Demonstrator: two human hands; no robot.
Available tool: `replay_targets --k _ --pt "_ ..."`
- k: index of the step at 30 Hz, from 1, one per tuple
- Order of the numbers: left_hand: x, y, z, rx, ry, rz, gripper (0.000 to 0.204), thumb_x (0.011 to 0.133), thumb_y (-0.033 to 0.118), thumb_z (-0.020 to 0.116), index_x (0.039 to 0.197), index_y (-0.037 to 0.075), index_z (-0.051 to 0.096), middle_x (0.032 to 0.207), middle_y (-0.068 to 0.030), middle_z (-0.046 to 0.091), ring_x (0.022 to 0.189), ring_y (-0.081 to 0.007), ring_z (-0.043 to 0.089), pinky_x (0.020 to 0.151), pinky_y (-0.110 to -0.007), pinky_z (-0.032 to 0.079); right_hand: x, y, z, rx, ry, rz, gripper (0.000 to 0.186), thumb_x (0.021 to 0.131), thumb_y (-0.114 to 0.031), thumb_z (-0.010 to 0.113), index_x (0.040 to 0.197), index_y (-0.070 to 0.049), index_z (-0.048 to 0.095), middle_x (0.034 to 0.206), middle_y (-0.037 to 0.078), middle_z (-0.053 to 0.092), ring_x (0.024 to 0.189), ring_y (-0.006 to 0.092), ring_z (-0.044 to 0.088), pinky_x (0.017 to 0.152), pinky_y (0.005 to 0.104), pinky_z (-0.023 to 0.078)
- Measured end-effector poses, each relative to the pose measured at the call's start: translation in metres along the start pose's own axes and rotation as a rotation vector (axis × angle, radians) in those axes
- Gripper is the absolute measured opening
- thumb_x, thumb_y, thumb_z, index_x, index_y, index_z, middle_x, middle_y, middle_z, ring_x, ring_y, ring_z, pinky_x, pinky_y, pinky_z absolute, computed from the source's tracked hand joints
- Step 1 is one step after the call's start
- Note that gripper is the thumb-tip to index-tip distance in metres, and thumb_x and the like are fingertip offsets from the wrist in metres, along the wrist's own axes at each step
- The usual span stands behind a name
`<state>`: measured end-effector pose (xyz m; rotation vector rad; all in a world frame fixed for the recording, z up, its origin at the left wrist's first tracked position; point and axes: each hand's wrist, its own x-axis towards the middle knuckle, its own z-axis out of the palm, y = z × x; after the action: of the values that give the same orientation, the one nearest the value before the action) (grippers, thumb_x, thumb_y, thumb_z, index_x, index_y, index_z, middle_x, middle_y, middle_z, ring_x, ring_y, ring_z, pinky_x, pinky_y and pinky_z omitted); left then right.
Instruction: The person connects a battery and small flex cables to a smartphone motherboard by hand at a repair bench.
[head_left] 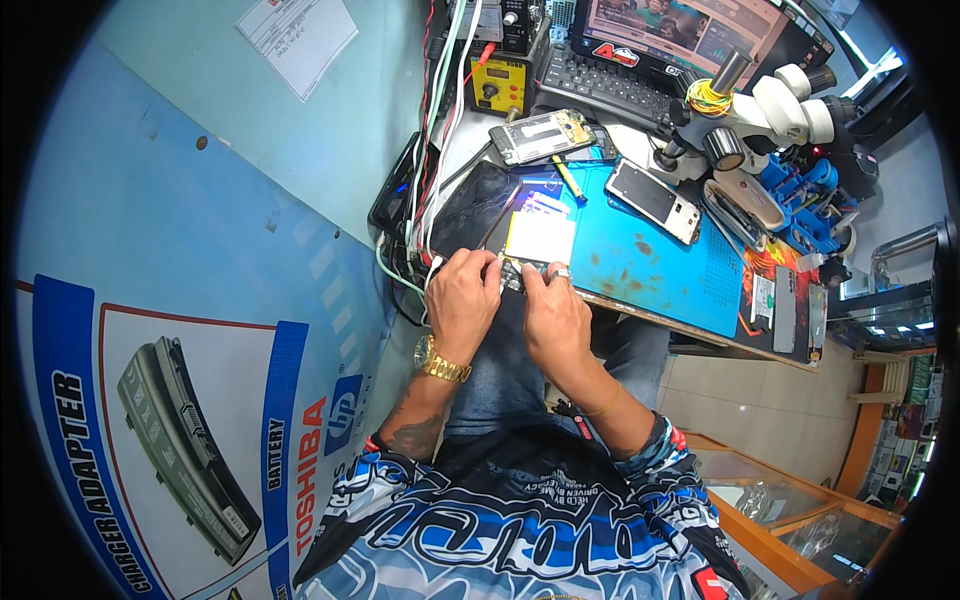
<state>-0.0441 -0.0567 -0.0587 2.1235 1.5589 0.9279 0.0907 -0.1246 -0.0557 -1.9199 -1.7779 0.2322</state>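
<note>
My left hand (463,302), with a gold watch on its wrist, pinches the left end of a small dark circuit board (512,276) at the near edge of the bench. The fingertips of my right hand (557,318) are closed at the board's right end, and a ring shows on one finger. Just beyond the board lies a flat white rectangle with yellow edges (541,237), which looks like a phone battery. Whether it is joined to the board, I cannot tell. My fingers cover both ends of the board.
A blue work mat (640,265) covers the bench. On it lie an opened phone (543,137), a phone frame (653,200) and a yellow pen-like tool (569,180). A microscope (760,115) stands at the back right, near a keyboard (610,92). Cables (437,150) hang at the left.
</note>
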Motion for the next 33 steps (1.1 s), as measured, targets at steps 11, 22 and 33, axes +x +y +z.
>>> replay_targets --k 11,22,33 --pt "-0.001 0.0 0.0 0.007 0.011 0.026 0.015 0.098 0.019 0.073 0.096 0.004 0.076 0.091 -0.0137 0.071 0.081 -0.039 0.07 0.071 -0.049 0.055 0.002 -0.004 0.0 -0.043 -0.043 0.041 0.046 0.09 0.0 0.067 0.135 -0.004 0.062 0.116 0.022 0.06 0.102 0.04 0.07 0.078 0.0496 0.06" --pt "0.0 0.0 0.001 0.015 -0.004 0.013 0.014 0.097 0.018 0.072 0.097 0.004 0.075 0.092 -0.0143 0.071 0.081 -0.0389 0.071 0.071 -0.049 0.055 0.005 0.002 0.009 0.01 0.056 -0.025 0.045 0.09 0.0 0.063 0.134 -0.009 0.065 0.107 0.019 0.058 0.094 0.0394 0.068 0.072 0.0492 0.057" --pt "0.0 -0.002 0.002 0.021 0.008 0.011 0.014 0.097 0.017 0.072 0.093 0.004 0.074 0.091 -0.0146 0.071 0.08 -0.0402 0.07 0.07 -0.05 0.054 0.005 0.003 0.002 0.007 -0.041 -0.032 0.048 0.089 0.001 0.065 0.137 -0.006 0.065 0.114 0.023 0.061 0.1 0.0407 0.07 0.078 0.0496 0.059"
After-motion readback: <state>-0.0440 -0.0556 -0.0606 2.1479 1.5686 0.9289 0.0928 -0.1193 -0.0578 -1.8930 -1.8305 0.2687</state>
